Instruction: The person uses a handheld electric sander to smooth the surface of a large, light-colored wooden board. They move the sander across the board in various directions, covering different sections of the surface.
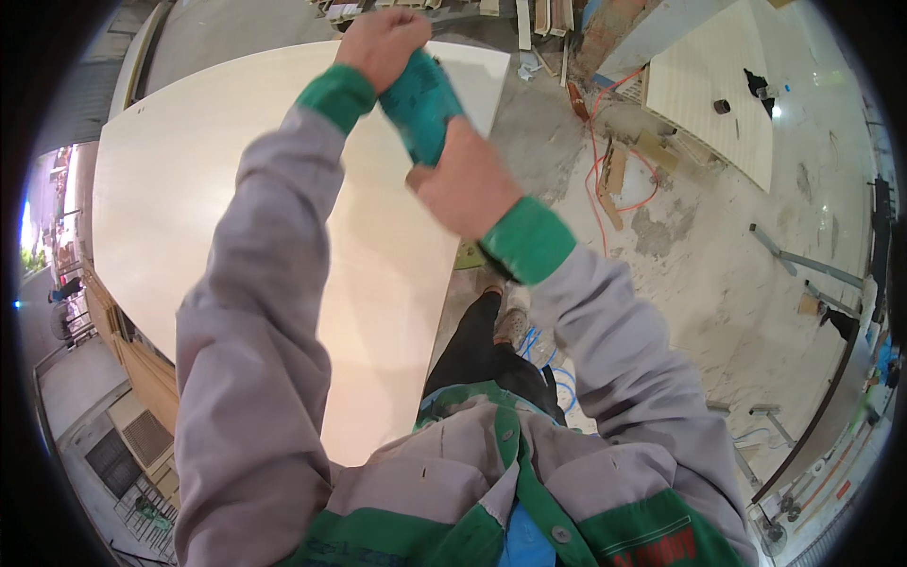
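A teal, elongated object (420, 106) is held between both hands, above the far right part of a large pale board (397, 331). Its surface is slightly blurred, and I cannot make out its exact kind. My left hand (383, 45) is closed at the object's far end, fingers bent over. Around the near end is my right hand (465, 180), its thumb along the object's left side. The board lies flat, stretching left and toward me under my left arm.
An orange cord (593, 180) loops over the floor at right, near wood scraps (614, 175). Another pale panel (709, 90), with a dark round item (722, 107) on it, stands at the far right. A blue hose (565, 383) lies by my feet. Metal supports (812, 260) stand further right.
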### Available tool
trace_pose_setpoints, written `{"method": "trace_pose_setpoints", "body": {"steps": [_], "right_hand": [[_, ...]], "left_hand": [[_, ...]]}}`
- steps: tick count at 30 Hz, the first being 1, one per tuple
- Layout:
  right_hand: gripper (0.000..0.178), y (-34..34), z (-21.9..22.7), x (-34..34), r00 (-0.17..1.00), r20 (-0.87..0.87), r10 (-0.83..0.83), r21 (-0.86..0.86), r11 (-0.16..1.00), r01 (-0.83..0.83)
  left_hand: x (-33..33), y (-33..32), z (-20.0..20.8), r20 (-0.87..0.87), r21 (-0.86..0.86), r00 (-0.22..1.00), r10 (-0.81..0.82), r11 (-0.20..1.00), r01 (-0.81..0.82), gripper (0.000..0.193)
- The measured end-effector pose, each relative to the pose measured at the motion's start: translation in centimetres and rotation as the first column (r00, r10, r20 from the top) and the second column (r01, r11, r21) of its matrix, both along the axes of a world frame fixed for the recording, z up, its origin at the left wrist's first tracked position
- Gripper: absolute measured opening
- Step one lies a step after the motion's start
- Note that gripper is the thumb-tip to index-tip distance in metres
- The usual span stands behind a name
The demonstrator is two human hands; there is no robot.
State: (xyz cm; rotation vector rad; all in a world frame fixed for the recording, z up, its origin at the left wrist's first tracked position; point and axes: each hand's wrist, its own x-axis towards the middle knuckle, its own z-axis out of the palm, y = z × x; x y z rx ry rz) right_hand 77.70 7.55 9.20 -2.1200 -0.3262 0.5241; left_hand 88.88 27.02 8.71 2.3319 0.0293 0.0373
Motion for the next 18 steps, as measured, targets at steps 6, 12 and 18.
{"method": "trace_pose_setpoints", "body": {"steps": [6, 12, 18], "right_hand": [[0.039, 2.9, 0.1, 14.3, 0.968, 0.066, 0.242, -0.064, 0.969, -0.238], [0.036, 7.7, 2.2, 12.4, 0.945, -0.134, 0.298, 0.045, 0.954, -0.295], [0.034, 9.5, 1.8, 3.3, 0.948, -0.116, 0.295, 0.069, 0.955, -0.288]], "left_hand": [[13.9, 5.1, -2.1, 0.202, 0.263, 0.979, -0.002, 0.963, -0.053, 0.039], [9.9, 12.8, -3.4, 0.185, 0.064, 0.972, 0.144, 0.985, -0.159, 0.039], [-2.5, 12.9, -0.6, -0.048, -0.039, 0.945, 0.324, 0.944, -0.326, 0.041]]}}
